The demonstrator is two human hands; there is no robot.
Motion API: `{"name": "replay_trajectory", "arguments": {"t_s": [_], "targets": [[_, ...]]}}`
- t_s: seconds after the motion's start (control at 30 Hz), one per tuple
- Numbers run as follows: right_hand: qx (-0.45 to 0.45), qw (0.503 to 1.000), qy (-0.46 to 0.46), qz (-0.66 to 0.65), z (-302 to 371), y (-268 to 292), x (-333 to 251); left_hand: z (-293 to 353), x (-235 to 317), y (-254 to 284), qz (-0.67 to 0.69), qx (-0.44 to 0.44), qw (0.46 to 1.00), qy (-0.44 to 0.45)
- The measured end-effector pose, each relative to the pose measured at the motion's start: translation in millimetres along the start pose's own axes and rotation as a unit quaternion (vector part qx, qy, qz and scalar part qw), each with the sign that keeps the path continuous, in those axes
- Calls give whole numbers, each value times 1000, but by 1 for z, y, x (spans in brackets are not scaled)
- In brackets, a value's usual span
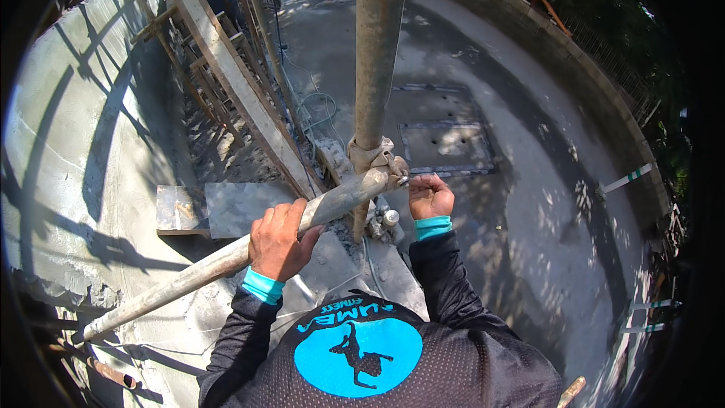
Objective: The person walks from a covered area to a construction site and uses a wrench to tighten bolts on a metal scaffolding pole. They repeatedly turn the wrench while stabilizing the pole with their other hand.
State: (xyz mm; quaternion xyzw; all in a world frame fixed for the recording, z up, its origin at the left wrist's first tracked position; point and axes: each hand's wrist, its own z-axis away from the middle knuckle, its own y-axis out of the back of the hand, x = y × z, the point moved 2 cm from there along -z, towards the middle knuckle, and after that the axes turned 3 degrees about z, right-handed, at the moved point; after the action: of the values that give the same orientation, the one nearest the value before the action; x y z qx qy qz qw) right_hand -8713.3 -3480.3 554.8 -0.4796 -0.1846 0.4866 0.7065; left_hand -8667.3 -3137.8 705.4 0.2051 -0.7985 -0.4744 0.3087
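A long grey scaffold pipe slants up from the lower left to a scaffold clamp on an upright metal pipe. My left hand is wrapped over the slanting pipe, a short way below the clamp. My right hand is closed, its fingertips pinching at the end of a small bolt on the clamp's right side. The fingers partly hide the bolt's end. Below the joint, another clamp sits close to the foot of the upright pipe.
A rough concrete wall stands at the left. A wooden beam leans near other scaffold poles, and a board lies below it. Green hose coils behind the upright. Paved ground with a metal-framed cover lies far below right, bordered by a low curved wall.
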Motion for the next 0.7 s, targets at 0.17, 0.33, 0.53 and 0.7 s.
{"name": "replay_trajectory", "arguments": {"t_s": [0.17, 0.33, 0.53, 0.7], "targets": [[-188, 976, -19, -108, -17, -15, -32, 1, -2, -2, -7, 20, 1000, -16], [-66, 989, -16, -132, -3, -2, -19, 0, -2, -2, 2, 7, 1000, 3], [-314, 918, 230, 77, 80, -74, -73, -1, 0, 0, 5, 4, 1000, 9], [-478, 775, 337, 237, 126, -107, -26, -1, 0, -1, 6, -7, 1000, 15]]}}
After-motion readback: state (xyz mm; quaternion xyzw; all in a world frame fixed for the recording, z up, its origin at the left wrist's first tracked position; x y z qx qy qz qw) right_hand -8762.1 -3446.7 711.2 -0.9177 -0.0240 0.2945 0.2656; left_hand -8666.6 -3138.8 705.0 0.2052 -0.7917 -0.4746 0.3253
